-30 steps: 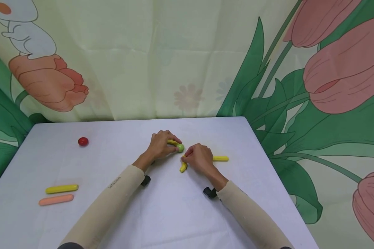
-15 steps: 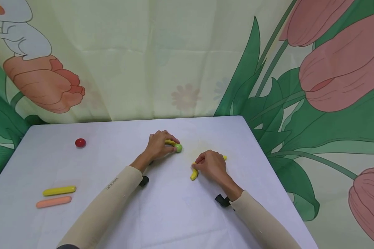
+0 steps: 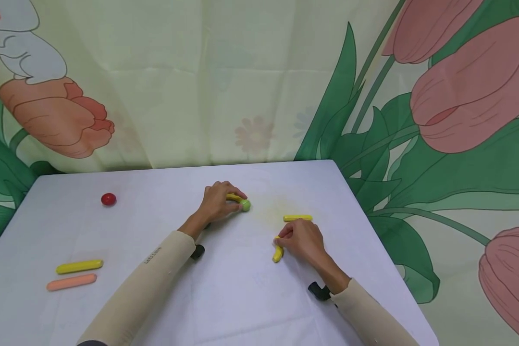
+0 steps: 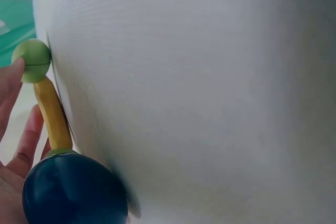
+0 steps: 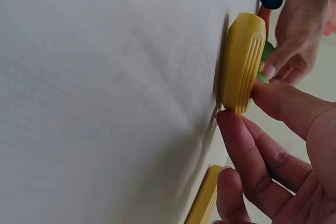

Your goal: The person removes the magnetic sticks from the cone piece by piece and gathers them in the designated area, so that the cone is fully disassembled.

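My left hand (image 3: 218, 202) holds a small green ball (image 3: 245, 205) near the back of the white table. A curved yellow stick (image 3: 233, 197) lies against that ball, under the fingers. In the left wrist view the thumb touches the green ball (image 4: 34, 59), and a dark blue ball (image 4: 73, 190) stands at the yellow stick's near end. My right hand (image 3: 303, 240) pinches a short curved yellow piece (image 3: 278, 251) between thumb and fingers. Up close in the right wrist view, this piece (image 5: 243, 64) is ridged, with a tapered end.
A straight yellow stick (image 3: 297, 218) lies just behind my right hand. On the left are a red ball (image 3: 108, 199), another yellow stick (image 3: 79, 266) and a pink stick (image 3: 71, 282). A printed curtain (image 3: 177, 96) hangs behind the table.
My right hand has drawn the curved yellow piece toward me and to the right, away from the green ball. The straight yellow stick is now uncovered. The left hand stays in place.
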A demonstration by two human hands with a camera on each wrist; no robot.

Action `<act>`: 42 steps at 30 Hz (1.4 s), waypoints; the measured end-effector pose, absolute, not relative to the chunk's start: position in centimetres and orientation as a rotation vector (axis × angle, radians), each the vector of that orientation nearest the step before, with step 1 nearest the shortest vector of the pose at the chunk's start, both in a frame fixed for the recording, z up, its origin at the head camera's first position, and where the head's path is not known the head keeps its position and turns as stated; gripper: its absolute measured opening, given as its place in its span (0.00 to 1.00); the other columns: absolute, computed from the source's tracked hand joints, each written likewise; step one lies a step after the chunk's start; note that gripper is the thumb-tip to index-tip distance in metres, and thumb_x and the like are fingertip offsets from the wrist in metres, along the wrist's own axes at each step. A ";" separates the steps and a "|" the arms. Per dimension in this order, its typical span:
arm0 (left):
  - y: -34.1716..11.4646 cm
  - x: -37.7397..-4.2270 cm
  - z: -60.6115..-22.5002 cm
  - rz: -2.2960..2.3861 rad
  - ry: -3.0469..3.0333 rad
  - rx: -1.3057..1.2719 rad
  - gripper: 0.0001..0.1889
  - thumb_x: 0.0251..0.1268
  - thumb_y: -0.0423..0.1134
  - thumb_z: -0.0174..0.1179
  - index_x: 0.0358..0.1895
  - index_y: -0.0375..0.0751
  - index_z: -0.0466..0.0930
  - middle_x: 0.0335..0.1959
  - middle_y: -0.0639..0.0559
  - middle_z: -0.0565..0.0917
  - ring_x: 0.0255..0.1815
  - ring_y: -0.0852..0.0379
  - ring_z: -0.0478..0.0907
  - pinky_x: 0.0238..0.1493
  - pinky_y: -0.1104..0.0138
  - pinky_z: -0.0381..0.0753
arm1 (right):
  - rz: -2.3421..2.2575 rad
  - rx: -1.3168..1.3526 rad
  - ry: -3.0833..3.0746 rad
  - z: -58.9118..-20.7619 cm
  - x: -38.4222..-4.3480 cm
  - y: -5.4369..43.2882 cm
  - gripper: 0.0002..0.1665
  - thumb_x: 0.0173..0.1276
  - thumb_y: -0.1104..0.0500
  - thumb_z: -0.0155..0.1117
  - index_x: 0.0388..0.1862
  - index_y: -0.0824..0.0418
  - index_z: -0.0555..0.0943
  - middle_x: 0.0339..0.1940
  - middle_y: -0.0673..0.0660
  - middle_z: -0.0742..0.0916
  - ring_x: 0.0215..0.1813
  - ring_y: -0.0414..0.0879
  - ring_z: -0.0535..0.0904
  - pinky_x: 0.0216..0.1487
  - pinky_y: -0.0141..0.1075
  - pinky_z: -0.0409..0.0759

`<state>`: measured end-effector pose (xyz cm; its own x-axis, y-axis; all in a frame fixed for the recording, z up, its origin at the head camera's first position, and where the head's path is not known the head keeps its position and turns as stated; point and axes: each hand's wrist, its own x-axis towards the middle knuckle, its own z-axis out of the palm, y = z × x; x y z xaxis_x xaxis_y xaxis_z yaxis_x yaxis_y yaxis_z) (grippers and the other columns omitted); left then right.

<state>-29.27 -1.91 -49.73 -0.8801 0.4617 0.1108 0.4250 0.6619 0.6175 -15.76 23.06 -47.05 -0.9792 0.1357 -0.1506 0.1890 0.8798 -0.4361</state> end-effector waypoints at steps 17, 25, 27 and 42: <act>-3.1 -29.1 -49.5 1.018 2.790 0.721 0.14 0.66 0.46 0.76 0.53 0.59 0.92 0.57 0.51 0.86 0.62 0.44 0.76 0.66 0.45 0.63 | -0.687 0.166 2.939 -47.2 -15.3 22.9 0.12 0.55 0.47 0.87 0.26 0.48 0.90 0.19 0.41 0.86 0.27 0.39 0.78 0.39 0.38 0.71; -5.1 -28.5 -48.3 1.128 2.800 0.666 0.19 0.67 0.44 0.75 0.60 0.53 0.89 0.62 0.48 0.88 0.65 0.41 0.78 0.67 0.43 0.62 | -0.794 0.107 2.982 -46.6 -16.7 22.2 0.12 0.54 0.46 0.88 0.31 0.47 0.92 0.22 0.42 0.86 0.34 0.40 0.80 0.40 0.37 0.73; -6.0 -28.1 -48.0 1.152 2.818 0.643 0.18 0.66 0.44 0.75 0.59 0.53 0.90 0.61 0.49 0.88 0.63 0.41 0.78 0.66 0.44 0.63 | -0.845 0.074 2.975 -46.6 -17.2 21.8 0.12 0.55 0.46 0.88 0.33 0.48 0.93 0.23 0.42 0.86 0.38 0.42 0.79 0.41 0.38 0.72; -11.9 -22.7 -48.6 1.221 2.937 0.447 0.14 0.62 0.44 0.78 0.51 0.51 0.92 0.47 0.51 0.92 0.51 0.46 0.81 0.57 0.51 0.65 | -1.062 -0.379 2.892 -45.6 -21.4 17.6 0.20 0.58 0.51 0.87 0.49 0.52 0.93 0.32 0.40 0.91 0.52 0.56 0.81 0.47 0.41 0.71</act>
<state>-22.73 -11.87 -48.65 -0.9589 0.2277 0.1695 0.2807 0.6728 0.6845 -21.38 17.58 -45.60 -0.9696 -0.2401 0.0483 -0.2143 0.7362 -0.6419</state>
